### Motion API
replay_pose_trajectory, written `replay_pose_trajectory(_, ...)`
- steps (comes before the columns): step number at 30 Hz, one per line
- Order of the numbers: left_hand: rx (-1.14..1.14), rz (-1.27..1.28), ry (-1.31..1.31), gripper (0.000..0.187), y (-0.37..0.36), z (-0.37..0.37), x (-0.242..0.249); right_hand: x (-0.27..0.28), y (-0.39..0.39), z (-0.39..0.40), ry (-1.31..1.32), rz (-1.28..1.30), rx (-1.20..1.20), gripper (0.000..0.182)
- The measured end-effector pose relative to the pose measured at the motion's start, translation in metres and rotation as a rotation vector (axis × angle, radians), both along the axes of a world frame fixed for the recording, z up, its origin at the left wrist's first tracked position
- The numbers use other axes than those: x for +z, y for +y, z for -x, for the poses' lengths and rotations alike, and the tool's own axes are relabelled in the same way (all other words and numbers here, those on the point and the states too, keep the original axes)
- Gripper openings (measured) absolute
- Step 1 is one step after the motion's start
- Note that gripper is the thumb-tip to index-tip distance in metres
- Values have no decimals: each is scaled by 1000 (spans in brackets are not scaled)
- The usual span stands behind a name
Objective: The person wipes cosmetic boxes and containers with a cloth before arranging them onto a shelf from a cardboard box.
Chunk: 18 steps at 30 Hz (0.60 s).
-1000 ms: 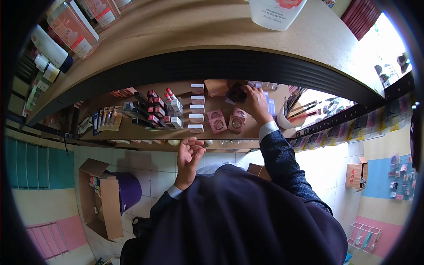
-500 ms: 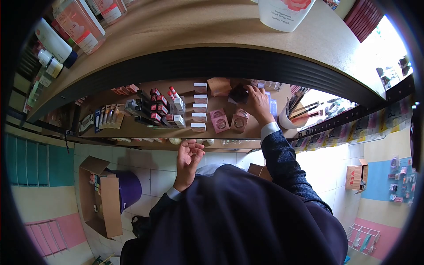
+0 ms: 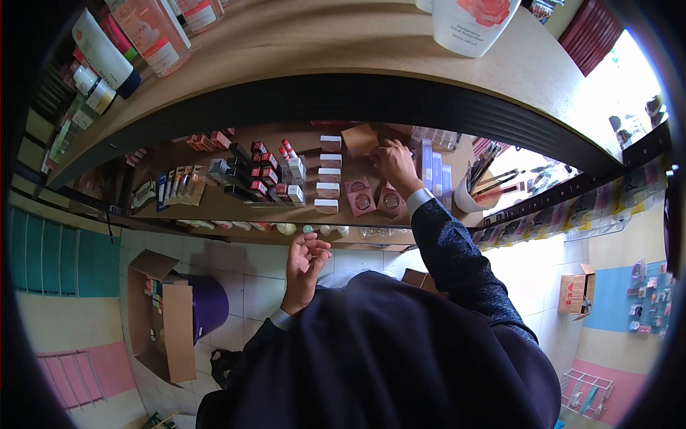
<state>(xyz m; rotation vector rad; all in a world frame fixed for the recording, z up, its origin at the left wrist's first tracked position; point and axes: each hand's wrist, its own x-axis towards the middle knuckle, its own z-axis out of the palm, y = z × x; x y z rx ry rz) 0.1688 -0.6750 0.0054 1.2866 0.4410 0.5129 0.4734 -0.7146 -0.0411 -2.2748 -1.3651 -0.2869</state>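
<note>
Right grip [image 3: 397, 164] now closer to the brown box [image 3: 359, 141]

White tiled floor [image 3: 257, 286] between walls banded teal [image 3: 64, 263], cream and pink, with bright daylight [image 3: 636, 71] beyond a dark red curtain [image 3: 590, 34].

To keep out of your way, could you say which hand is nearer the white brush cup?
Right: the right hand is over the shelf, left of the cup; the left hand is farther left, outside the shelf's edge.
</note>
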Motion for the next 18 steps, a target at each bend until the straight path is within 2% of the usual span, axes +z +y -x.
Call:
replay_pose_trajectory(5, -26, 66, -9, 41, 2, 9, -1, 14, -11, 1, 137, -228, 29, 7)
replay_pose_trajectory(7, -42, 70, -16, 41, 2, 11, -1, 40, -30, 13, 240, -318, -10, 9)
replay_pose_trajectory(8, -48, 70, -16, 41, 2, 13, -1, 65, -45, 30, 253, -320, 26, 8)
replay_pose_trajectory(9, -55, 68, -16, 41, 3, 16, -2, 70, -59, 43, 251, -321, 17, 8)
replay_pose_trajectory(11, -67, 72, -21, 41, 5, 21, -5, 72, -88, 70, 417, -199, 86, 5)
replay_pose_trajectory(13, -84, 78, -27, 42, 7, 28, -10, 65, -111, 99, 490, -90, 278, 4)
replay_pose_trajectory(15, -81, 78, -9, 42, 10, 37, -16, 28, -131, 127, 674, 87, 256, 6)
replay_pose_trajectory(18, -80, 115, 20, 43, 15, 56, -17, -26, -155, 160, 596, 95, 239, 11)
